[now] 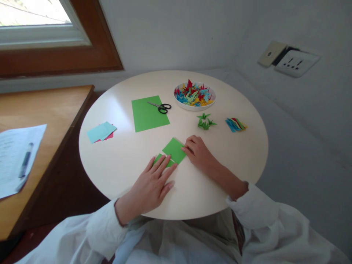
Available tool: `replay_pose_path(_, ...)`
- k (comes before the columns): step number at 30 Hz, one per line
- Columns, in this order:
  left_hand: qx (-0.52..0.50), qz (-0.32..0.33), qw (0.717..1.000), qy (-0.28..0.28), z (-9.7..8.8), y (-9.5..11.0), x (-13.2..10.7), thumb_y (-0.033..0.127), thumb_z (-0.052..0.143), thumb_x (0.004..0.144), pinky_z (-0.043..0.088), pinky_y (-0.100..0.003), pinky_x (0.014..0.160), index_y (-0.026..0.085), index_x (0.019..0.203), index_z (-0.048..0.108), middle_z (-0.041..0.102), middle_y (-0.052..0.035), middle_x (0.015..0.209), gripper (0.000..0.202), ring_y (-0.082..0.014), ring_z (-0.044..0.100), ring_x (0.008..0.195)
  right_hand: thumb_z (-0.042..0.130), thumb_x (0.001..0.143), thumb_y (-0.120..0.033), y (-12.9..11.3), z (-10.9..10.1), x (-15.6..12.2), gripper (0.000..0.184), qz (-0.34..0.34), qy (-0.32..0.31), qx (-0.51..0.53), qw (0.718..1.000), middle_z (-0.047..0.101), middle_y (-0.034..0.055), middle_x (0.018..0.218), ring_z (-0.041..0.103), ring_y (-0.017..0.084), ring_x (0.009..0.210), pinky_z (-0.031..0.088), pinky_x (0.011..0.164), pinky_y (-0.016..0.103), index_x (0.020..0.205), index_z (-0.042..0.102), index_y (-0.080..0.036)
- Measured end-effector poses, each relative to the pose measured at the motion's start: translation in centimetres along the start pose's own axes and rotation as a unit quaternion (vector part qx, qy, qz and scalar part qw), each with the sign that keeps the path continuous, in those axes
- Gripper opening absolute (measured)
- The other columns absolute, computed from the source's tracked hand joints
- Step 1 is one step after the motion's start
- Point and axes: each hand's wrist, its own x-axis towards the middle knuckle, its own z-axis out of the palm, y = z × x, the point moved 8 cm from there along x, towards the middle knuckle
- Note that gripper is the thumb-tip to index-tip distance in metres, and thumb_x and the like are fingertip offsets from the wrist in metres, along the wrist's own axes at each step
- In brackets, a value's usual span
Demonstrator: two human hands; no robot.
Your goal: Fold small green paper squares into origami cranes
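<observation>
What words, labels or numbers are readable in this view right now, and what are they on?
None can be read.
Sheet on the wooden desk: faint print, too blurred to read.
Wall socket: no legible marking.
Small green paper, scissors, bowl: no writing shows.

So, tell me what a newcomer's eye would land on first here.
The white bowl heaped with bright paper cranes, at the far side of the round table. Nearer, the left hand lies flat on a small green paper while the right hand touches its right edge.
</observation>
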Motion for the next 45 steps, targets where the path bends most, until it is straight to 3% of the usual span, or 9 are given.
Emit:
replay_pose_path(17, -0.025, -0.001, 1.000, 0.017, 0.0, 0.0, -0.3, 0.039, 0.031, 0.092, 0.016, -0.049, 0.112, 0.017, 0.140, 0.026, 0.029, -0.0130, 0.147, 0.053, -0.0246, 0.016, 0.138, 0.046, 0.085, -0.019, 0.2, -0.6, 0.0, 0.018, 0.021, 0.017, 0.053, 0.998, 0.054, 0.0053, 0.076, 0.048, 0.019, 0.078, 0.041, 0.074, 0.034, 0.067, 0.048, -0.019)
replay_pose_path(21, -0.062, -0.062, 0.994, 0.069, -0.5, -1.1, -0.6, 0.035, 0.034, 0.091, 0.018, -0.052, 0.110, 0.014, 0.143, 0.012, 0.022, -0.0176, 0.149, 0.060, -0.0265, 0.011, 0.139, 0.048, 0.083, -0.022, 0.6, -1.6, -0.2, 0.019, 0.053, 0.048, 0.107, 0.992, 0.052, 0.0013, 0.068, 0.048, 0.016, 0.066, 0.040, 0.064, 0.029, 0.065, 0.046, -0.020)
replay_pose_path(24, -0.095, -0.158, 0.972, 0.143, -0.8, -3.1, -1.1, 0.032, 0.037, 0.090, 0.021, -0.055, 0.108, 0.013, 0.143, 0.002, 0.027, -0.0213, 0.145, 0.066, -0.0286, 0.019, 0.137, 0.049, 0.082, -0.027, 1.5, -1.9, -0.4, 0.018, 0.103, 0.068, 0.155, 0.980, 0.050, -0.0013, 0.061, 0.045, 0.013, 0.058, 0.037, 0.056, 0.026, 0.065, 0.048, -0.020)
replay_pose_path(26, -0.114, -0.195, 0.960, 0.167, -0.6, -4.0, -1.4, 0.033, 0.040, 0.089, 0.022, -0.057, 0.107, 0.013, 0.142, 0.004, 0.034, -0.0227, 0.141, 0.067, -0.0306, 0.027, 0.134, 0.050, 0.081, -0.030, 2.2, -1.9, -0.6, 0.021, 0.134, 0.077, 0.182, 0.971, 0.049, -0.0021, 0.058, 0.045, 0.012, 0.055, 0.036, 0.054, 0.025, 0.063, 0.049, -0.019)
replay_pose_path(31, -0.132, -0.172, 0.961, 0.173, -0.3, -4.1, -1.2, 0.030, 0.041, 0.088, 0.021, -0.059, 0.107, 0.015, 0.138, 0.017, 0.048, -0.0182, 0.131, 0.057, -0.0286, 0.041, 0.126, 0.054, 0.077, -0.038, 3.7, -1.0, -0.7, 0.019, 0.200, 0.091, 0.283, 0.934, 0.053, -0.0029, 0.057, 0.050, 0.012, 0.047, 0.038, 0.048, 0.025, 0.073, 0.055, -0.019)
replay_pose_path(37, -0.155, -0.164, 0.963, 0.150, -0.2, -3.7, -0.8, 0.022, 0.042, 0.087, 0.020, -0.058, 0.108, 0.017, 0.136, 0.024, 0.050, -0.0144, 0.128, 0.052, -0.0260, 0.043, 0.123, 0.052, 0.075, -0.033, 3.7, -0.3, 2.1, 0.027, 0.185, 0.115, 0.293, 0.931, 0.049, -0.0074, 0.048, 0.049, 0.012, 0.043, 0.035, 0.045, 0.023, 0.099, 0.055, -0.020)
replay_pose_path(41, -0.165, -0.165, 0.959, 0.163, -0.4, -3.8, -0.8, 0.021, 0.042, 0.086, 0.022, -0.057, 0.107, 0.018, 0.136, 0.025, 0.052, -0.0144, 0.126, 0.052, -0.0250, 0.044, 0.122, 0.047, 0.075, -0.028, 3.7, 0.6, 5.6, 0.027, 0.170, 0.127, 0.300, 0.930, 0.049, -0.0074, 0.047, 0.050, 0.012, 0.045, 0.040, 0.051, 0.025, 0.100, 0.055, -0.019)
replay_pose_path(45, -0.169, -0.161, 0.959, 0.162, -0.6, -3.8, -0.7, 0.021, 0.043, 0.086, 0.022, -0.057, 0.107, 0.018, 0.134, 0.029, 0.054, -0.0137, 0.122, 0.050, -0.0241, 0.047, 0.118, 0.049, 0.075, -0.025, 4.7, 2.6, 8.0, 0.034, 0.210, 0.117, 0.352, 0.904, 0.059, -0.0037, 0.057, 0.058, 0.014, 0.056, 0.045, 0.058, 0.027, 0.109, 0.053, -0.020)
